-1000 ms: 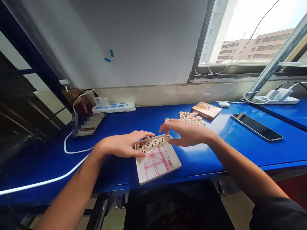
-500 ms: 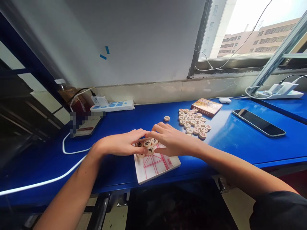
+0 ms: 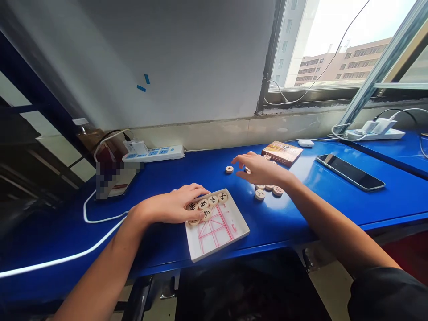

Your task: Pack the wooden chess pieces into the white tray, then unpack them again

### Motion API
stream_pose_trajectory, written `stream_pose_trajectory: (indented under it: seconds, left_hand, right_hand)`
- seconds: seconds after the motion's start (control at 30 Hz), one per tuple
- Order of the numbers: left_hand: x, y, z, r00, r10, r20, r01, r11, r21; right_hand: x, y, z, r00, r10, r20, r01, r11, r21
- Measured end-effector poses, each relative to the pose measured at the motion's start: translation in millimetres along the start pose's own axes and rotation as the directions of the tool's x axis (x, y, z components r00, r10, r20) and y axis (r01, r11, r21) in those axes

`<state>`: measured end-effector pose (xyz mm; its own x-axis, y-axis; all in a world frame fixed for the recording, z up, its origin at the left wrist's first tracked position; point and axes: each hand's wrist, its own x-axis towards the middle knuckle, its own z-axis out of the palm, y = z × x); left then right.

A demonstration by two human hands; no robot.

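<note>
Both hands palm down over the blue table (image 3: 200,171). The white tray (image 3: 227,232) sits skewed close to the table's near edge. Character-marked discs (image 3: 213,200) lie in it: four in a row along its far edge, starting at the far-left corner, plus a partly covered second row on the near side.

Left hand (image 3: 177,205): wrist bent, forearm slanting in over the near edge. Thumb stretched across the second row, well apart from the other fingers, which lie together and reach to the tray's far rim.

Right hand (image 3: 259,169): arm extended farther, toward the table's far edge, hand over the loose discs (image 3: 260,194). Thumb and index finger apart, curved, table visible between them; a lone disc (image 3: 229,170) lies just beyond the fingertips. I cannot tell whether the hand touches any discs beneath it.
</note>
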<state>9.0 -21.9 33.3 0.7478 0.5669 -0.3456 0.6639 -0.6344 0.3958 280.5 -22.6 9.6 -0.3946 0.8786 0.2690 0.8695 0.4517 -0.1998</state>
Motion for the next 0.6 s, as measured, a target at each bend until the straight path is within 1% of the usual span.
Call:
stream_pose_trajectory:
  seconds: [0.07,0.1,0.13,0.23,0.3,0.37,0.43,0.53,0.6]
  left_hand:
    - [-0.3,0.4,-0.2,1.000,-0.001,0.002,0.001,1.000,0.005]
    - [-0.3,0.8,-0.2,1.000,0.000,0.003,0.000,1.000,0.009]
    - [-0.1,1.3,-0.3,1.000,0.001,0.004,-0.002,1.000,0.014]
    - [0.3,2.3,-0.5,1.000,-0.001,0.005,0.000,1.000,0.023]
    - [0.5,2.3,-0.6,1.000,-0.007,0.004,0.007,1.000,0.023]
    - [0.5,2.0,-0.6,1.000,-0.012,-0.001,0.012,1.000,0.024]
    - [0.2,2.0,-0.6,1.000,-0.014,-0.007,0.014,1.000,0.022]
    - [-0.7,2.0,-0.5,1.000,-0.023,-0.009,0.023,1.000,0.011]
    - [-1.2,1.5,-0.1,1.000,-0.022,-0.011,0.022,1.000,0.007]
  right_hand:
    - [5.2,12.0,8.1,0.997,0.030,-0.069,-0.029,0.999,0.014]
    - [8.5,15.0,14.4,0.996,0.020,-0.091,-0.019,1.000,0.014]
    - [12.3,16.2,21.4,0.996,-0.006,-0.086,0.007,1.000,0.005]
    - [24.7,13.8,39.5,0.993,-0.108,0.037,0.109,0.994,-0.026]
    - [30.9,11.7,45.1,0.991,-0.109,0.080,0.112,0.993,-0.031]
    - [32.5,10.4,44.4,0.994,-0.082,0.073,0.085,0.996,-0.029]
    - [28.6,8.5,38.5,0.995,-0.074,0.072,0.075,0.997,-0.019]
    - [15.1,-1.9,23.8,0.992,-0.103,0.073,0.102,0.994,0.026]
    - [4.1,-15.9,13.4,0.986,-0.153,0.068,0.147,0.986,0.083]
